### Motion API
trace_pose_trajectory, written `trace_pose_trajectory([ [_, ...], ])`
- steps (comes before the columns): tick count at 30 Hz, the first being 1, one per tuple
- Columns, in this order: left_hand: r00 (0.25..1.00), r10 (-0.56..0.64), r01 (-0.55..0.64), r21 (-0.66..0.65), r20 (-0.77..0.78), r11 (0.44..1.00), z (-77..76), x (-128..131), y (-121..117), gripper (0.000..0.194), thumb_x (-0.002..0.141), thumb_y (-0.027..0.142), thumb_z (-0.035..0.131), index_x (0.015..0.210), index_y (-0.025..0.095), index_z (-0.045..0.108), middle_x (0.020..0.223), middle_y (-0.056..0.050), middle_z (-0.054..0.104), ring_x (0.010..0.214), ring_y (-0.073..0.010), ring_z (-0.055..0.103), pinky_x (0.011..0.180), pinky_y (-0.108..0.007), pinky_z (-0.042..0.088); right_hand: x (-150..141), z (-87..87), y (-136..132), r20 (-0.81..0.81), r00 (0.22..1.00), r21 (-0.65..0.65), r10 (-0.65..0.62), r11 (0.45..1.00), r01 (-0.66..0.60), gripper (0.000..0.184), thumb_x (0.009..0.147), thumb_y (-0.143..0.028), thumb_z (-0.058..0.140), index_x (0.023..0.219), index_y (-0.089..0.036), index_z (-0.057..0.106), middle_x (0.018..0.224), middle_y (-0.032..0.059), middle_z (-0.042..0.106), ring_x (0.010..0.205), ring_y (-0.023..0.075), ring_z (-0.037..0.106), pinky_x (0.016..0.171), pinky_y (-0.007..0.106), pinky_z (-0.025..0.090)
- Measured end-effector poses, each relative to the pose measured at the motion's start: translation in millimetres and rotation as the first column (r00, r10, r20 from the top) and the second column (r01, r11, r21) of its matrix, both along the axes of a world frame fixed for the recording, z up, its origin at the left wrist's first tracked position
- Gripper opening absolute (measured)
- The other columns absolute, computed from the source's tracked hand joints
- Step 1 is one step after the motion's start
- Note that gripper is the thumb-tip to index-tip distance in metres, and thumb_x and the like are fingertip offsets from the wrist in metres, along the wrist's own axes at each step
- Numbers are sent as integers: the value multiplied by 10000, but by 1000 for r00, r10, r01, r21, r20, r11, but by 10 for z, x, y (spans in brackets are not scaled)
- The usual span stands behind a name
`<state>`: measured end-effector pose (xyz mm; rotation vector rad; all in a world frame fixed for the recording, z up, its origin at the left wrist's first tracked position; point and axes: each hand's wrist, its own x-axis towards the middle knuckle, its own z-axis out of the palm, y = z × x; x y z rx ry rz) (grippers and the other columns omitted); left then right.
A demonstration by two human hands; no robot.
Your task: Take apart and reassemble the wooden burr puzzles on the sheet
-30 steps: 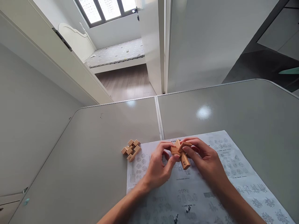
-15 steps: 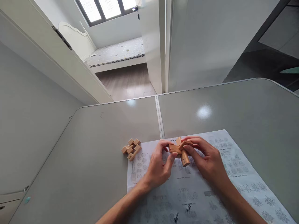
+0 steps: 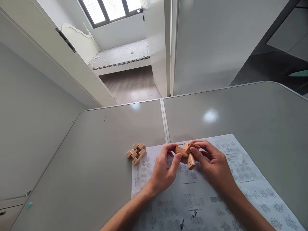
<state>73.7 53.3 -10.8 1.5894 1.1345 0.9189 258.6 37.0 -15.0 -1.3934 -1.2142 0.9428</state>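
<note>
Between my two hands is a wooden interlocking puzzle (image 3: 191, 162), made of crossed bars, with a dark number on the bar that points toward me. My left hand (image 3: 165, 165) pinches its left bar between thumb and fingers. On the other side, my right hand (image 3: 213, 162) grips the right bar, thumb in front and fingers behind. Parts of the bars are hidden by my fingers. Beneath both hands lies a printed paper sheet (image 3: 178, 205) covered with small diagrams. A second wooden block puzzle (image 3: 136, 154) of joined cubes rests at the sheet's upper left corner.
The grey table (image 3: 101, 154) has a pale seam (image 3: 164, 118) running across it. Beyond its far edge are an open door (image 3: 156, 48) and a bed (image 3: 122, 53) under a window. Two small tears show in the sheet near me.
The puzzle in my hands has tilted slightly, so its numbered bar looks shorter and sits a little farther right. Both hands keep hold of it. The view has shifted very slightly.
</note>
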Motion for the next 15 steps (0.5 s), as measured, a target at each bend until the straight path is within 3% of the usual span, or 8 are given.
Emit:
trace_pose_trajectory([
  [6,999,41,-41,14,26,999,-18,22,12,222,1060,299,538,1264,219,568,1087,-72,682,1006,-203,667,954,-380,543,22,-25,7,-30,990,-82,-140,987,137,296,966,-543,713,1004,-253,759,1110,47,759,948,219,731,812,338,602],
  [15,999,38,-38,16,-4,999,1,21,8,179,1047,265,543,1216,221,582,1096,-71,687,996,-198,667,912,-357,544,31,-10,19,7,981,-65,-194,979,194,310,952,-566,719,979,-260,761,1129,36,736,946,217,723,814,343,582],
])
